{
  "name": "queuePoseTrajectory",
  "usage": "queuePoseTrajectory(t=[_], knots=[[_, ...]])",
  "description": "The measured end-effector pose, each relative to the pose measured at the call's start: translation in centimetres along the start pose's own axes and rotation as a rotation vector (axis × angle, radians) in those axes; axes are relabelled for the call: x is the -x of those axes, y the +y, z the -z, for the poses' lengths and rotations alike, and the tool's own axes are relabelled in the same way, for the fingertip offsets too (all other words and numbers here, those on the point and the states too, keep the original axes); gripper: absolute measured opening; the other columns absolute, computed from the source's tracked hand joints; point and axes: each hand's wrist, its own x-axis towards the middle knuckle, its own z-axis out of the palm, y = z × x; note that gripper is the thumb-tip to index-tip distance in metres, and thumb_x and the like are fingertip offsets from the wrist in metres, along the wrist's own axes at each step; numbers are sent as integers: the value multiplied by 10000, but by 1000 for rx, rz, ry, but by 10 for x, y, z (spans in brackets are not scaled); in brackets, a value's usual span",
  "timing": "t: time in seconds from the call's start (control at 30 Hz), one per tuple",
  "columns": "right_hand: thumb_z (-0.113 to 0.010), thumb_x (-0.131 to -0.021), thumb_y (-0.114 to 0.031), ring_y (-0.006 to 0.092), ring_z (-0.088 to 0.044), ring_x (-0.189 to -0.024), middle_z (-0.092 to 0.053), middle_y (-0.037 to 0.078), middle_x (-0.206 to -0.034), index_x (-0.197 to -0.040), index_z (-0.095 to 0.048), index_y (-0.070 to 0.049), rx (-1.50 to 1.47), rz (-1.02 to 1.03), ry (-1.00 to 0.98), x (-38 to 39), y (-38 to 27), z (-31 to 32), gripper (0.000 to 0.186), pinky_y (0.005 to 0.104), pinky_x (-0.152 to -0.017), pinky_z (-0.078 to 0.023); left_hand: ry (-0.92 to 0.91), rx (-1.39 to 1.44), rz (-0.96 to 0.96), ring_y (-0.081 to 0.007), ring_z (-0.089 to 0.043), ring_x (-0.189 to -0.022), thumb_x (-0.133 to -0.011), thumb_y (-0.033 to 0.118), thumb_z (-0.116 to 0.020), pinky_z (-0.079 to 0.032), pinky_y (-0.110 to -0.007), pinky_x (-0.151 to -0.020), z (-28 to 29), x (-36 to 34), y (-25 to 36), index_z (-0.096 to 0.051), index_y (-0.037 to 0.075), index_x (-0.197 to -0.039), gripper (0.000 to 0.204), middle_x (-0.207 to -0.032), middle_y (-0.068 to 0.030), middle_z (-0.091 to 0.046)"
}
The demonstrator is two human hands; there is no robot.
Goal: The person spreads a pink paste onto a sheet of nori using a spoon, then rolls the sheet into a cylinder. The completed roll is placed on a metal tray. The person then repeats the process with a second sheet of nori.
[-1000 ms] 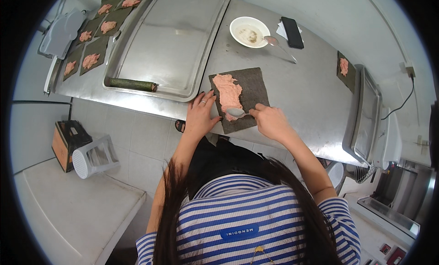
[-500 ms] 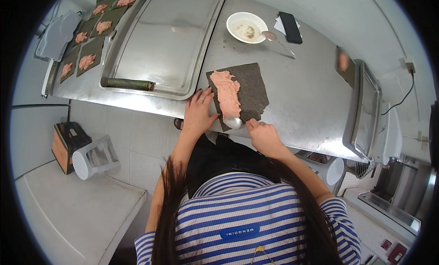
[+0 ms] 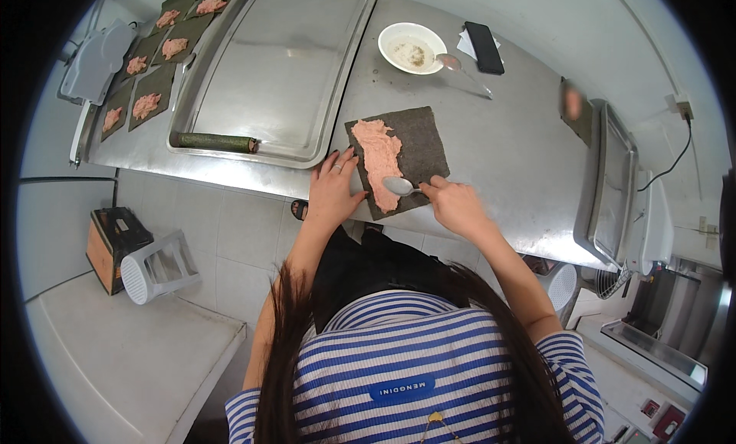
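A dark seaweed sheet (image 3: 423, 141) lies on the steel table in front of me. Pink minced filling (image 3: 379, 157) covers a long strip along its left side. My right hand (image 3: 458, 206) is closed round the handle of a metal spoon (image 3: 398, 186), whose bowl rests on the right edge of the filling near its lower end. At the sheet's left edge lies my left hand (image 3: 335, 183), fingers stretched out and touching the sheet. A finished seaweed roll (image 3: 215, 143) lies at the near end of the big metal tray (image 3: 307, 84).
A white bowl (image 3: 389, 55) with some liquid stands at the back, a second spoon (image 3: 466, 74) leaning at it. Beside it lies a black phone (image 3: 483, 47). More seaweed pieces topped with filling (image 3: 146, 104) are at far left. Another metal tray (image 3: 609, 187) sits at the right edge.
My right hand has moved the spoon up and slightly right, from the strip's lower end onto its right edge. The left hand stays in place.
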Motion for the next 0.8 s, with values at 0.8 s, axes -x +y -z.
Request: queuePoseTrajectory(t=[0.8], knots=[[-564, -754, -64, 309, -657, -716, -603, 112, -884, -1043, -627, -24, 89, -45, 171, -39, -23, -29, 299, 418, -600, -533, 95, 57, 9, -279, -350, -1352, -671, 293, -804, -253, -538, -1093, -12, 8, 1, -502, 103, -1277, 703, -1440, -14, -428]])
